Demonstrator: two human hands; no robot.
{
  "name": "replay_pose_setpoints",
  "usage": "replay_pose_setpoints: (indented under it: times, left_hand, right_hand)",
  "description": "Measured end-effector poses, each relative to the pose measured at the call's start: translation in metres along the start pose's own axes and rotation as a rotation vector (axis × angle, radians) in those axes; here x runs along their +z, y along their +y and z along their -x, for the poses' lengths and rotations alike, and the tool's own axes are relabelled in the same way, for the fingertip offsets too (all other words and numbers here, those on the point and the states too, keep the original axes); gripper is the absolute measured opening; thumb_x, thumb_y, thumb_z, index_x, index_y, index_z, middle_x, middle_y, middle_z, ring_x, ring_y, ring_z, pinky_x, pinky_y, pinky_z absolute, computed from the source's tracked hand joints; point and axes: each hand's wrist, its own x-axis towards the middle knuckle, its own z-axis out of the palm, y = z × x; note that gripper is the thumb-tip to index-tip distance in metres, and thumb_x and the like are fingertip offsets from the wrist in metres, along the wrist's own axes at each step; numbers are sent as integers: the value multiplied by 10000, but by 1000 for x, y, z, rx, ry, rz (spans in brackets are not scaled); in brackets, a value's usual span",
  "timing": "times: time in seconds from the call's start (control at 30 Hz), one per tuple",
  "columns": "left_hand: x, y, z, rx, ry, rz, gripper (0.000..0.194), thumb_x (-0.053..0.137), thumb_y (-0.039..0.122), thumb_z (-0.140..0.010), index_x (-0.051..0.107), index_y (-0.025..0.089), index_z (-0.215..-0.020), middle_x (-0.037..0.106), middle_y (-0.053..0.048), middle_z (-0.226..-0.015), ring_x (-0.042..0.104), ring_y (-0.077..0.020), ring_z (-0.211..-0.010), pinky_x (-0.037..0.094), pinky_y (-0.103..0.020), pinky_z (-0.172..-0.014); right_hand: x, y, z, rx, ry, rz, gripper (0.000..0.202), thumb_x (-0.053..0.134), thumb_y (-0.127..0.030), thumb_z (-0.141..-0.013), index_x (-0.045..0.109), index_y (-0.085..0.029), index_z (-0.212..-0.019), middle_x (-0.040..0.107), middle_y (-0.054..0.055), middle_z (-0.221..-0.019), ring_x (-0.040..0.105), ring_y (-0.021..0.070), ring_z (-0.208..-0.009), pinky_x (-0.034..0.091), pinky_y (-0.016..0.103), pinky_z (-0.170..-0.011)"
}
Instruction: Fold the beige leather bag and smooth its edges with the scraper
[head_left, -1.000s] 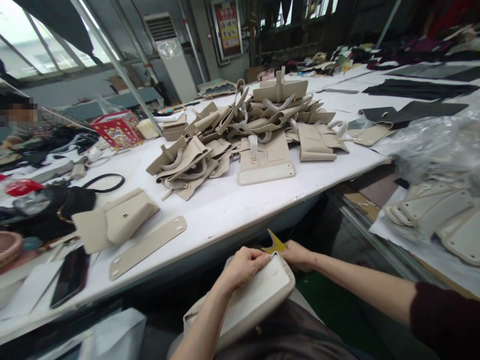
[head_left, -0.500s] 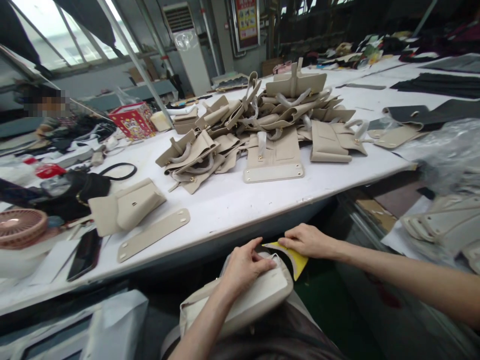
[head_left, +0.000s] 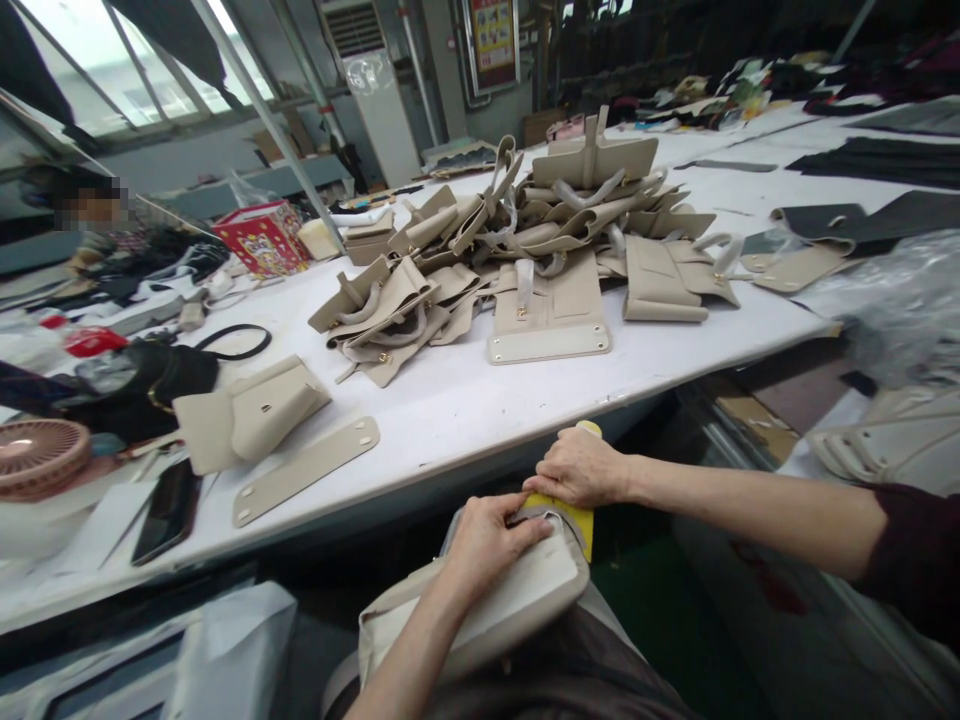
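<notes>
A beige bag body (head_left: 517,610) with a white inner face lies across my lap. My left hand (head_left: 484,540) is closed on its far end, the thumb on the white face and the fingers over the edge. My right hand (head_left: 574,468) is wrapped around a yellow, flat piece (head_left: 583,530), whose exact kind I cannot make out. The yellow piece is against the rounded end of the bag body, beside my left fingertips. Part of it sticks out above my right fist, and the rest is hidden behind the hand and the bag.
A white table (head_left: 442,425) stands in front, bearing a heap of beige bag parts (head_left: 547,215), a flap piece (head_left: 255,410), a flat strip (head_left: 307,470) and a phone (head_left: 166,510). Stacked panels (head_left: 885,440) lie at right. A person (head_left: 94,220) sits at far left.
My right hand has moved left and slightly up, bringing the yellow piece from beside the bag's end against it. My left hand and the bag body have barely moved.
</notes>
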Motion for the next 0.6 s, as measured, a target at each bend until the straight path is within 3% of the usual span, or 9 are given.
replay_pose_setpoints:
  times: [0.2, 0.6]
  left_hand:
    - [2, -2, 1, -7, -8, -33, 389, 579, 519, -840, 714, 165, -750, 456, 44, -587, 409, -111, -584, 242, -231, -534]
    - [4, 3, 3, 74, 8, -279, 422, 483, 498, -922, 673, 196, -698, 618, -10, -614, 491, -133, -561, 249, -258, -552]
  right_hand:
    - [-1, -7, 1, 18, -53, 52, 642, 285, -513, -1020, 729, -150, -731, 715, 157, -716, 658, 265, -652, 294, 316, -589]
    - [3, -25, 10, 183, -121, 38, 625, 275, -475, -1025, 757, -160, -781, 728, 162, -766, 683, 291, -709, 373, 335, -640]
